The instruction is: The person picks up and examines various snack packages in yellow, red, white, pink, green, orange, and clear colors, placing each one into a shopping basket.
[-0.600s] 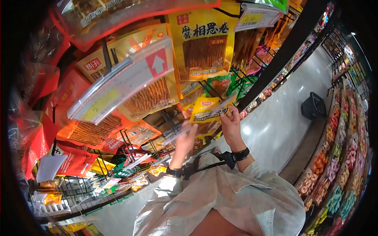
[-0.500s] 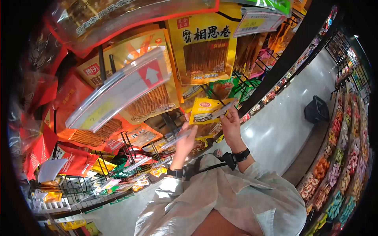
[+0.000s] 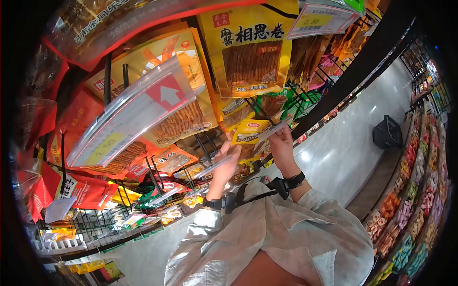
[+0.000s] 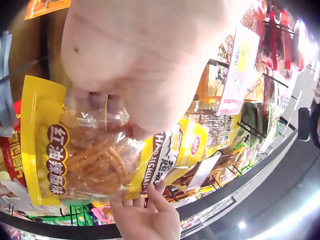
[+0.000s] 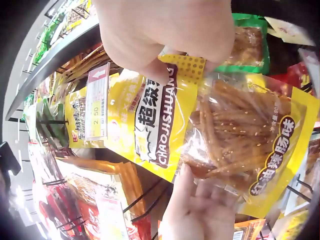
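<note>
A yellow snack packet (image 3: 248, 129) with a clear window is held between both hands in front of the hanging rack. Brown seasoned strips show through the window of the packet (image 5: 232, 130) in the right wrist view. My left hand (image 3: 224, 164) grips one side, its thumb on the front and its fingers behind the clear film. At the opposite side, my right hand (image 3: 282, 145) pinches the yellow edge between thumb and fingers. Both wrist views have the near hand, the right hand (image 5: 167, 35) and left hand (image 4: 145, 55), covering part of the packet.
A larger yellow packet (image 3: 253, 57) hangs just above the hands. To the left, a price tag (image 3: 133, 114) juts out before orange packets, with several metal hooks below. A dark shopping basket (image 3: 387, 132) stands on the aisle floor (image 3: 334, 148), beside candy shelves (image 3: 405, 200) on the right.
The held packet tilts slightly, so its front looks narrower in the head view. Both hands keep their grip. The head view has shifted a little, with the basket now farther right.
</note>
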Demonstrator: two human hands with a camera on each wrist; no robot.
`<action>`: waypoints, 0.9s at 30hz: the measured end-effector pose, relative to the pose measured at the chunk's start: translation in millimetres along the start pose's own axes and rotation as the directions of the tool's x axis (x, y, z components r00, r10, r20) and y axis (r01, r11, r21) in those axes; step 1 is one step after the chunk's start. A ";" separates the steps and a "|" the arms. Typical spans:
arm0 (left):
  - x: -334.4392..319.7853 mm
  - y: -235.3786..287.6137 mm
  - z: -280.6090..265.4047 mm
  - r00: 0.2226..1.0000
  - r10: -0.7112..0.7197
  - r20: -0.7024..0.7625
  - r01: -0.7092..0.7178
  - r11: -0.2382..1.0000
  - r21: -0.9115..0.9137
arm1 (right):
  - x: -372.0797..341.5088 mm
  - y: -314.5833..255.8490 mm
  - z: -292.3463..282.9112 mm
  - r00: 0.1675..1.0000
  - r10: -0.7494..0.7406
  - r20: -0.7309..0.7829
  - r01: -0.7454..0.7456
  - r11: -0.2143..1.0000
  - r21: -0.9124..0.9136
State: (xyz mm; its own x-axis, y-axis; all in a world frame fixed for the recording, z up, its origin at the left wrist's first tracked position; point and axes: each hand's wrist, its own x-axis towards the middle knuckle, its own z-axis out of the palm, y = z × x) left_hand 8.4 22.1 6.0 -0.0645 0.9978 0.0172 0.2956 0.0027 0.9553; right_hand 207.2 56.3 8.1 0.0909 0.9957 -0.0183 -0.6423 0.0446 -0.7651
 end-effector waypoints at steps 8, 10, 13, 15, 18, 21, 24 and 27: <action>-4.9 -8.1 -1.3 0.999 0.014 0.047 -0.012 0.999 -0.050 | -3.6 5.5 3.0 0.997 -0.079 0.018 0.080 0.994 -0.077; -7.5 -6.5 -4.2 0.998 0.020 0.058 -0.020 1.000 -0.007 | -6.9 2.7 6.2 0.998 -0.062 0.018 0.063 0.995 -0.073; -11.4 -2.9 -7.0 0.988 0.151 0.043 -0.143 0.978 -0.155 | -7.2 0.3 9.5 0.999 -0.050 0.019 0.052 0.995 -0.089; -10.6 -5.9 -9.7 0.990 0.128 0.063 -0.121 0.987 -0.104 | -6.9 1.2 10.4 0.999 -0.044 0.016 0.046 0.992 -0.115; -8.1 -13.1 -11.6 0.990 0.140 0.030 -0.141 0.989 0.046 | -8.4 4.9 12.3 0.999 -0.051 -0.012 0.048 0.978 -0.204; 9.7 -32.8 -3.4 0.991 0.128 -0.038 -0.127 0.991 0.035 | -18.9 9.5 17.2 0.994 -0.085 -0.072 0.055 0.936 -0.347; 53.8 -72.3 8.4 0.918 0.352 -0.181 -0.266 0.887 0.376 | -36.6 9.6 12.9 0.993 -0.082 -0.090 0.026 0.865 -0.501; 83.2 -79.5 11.5 0.721 0.657 -0.220 -0.352 0.622 0.700 | -73.3 -4.1 7.8 0.998 0.059 -0.015 -0.057 0.813 -0.579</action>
State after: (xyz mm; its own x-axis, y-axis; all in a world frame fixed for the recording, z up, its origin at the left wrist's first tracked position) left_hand -9.5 105.7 -72.0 -0.0623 0.7067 0.7048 0.8733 -0.3033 0.3813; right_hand 197.3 -16.2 17.6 0.0646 0.9952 -0.0733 -0.0867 -0.0676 -0.9939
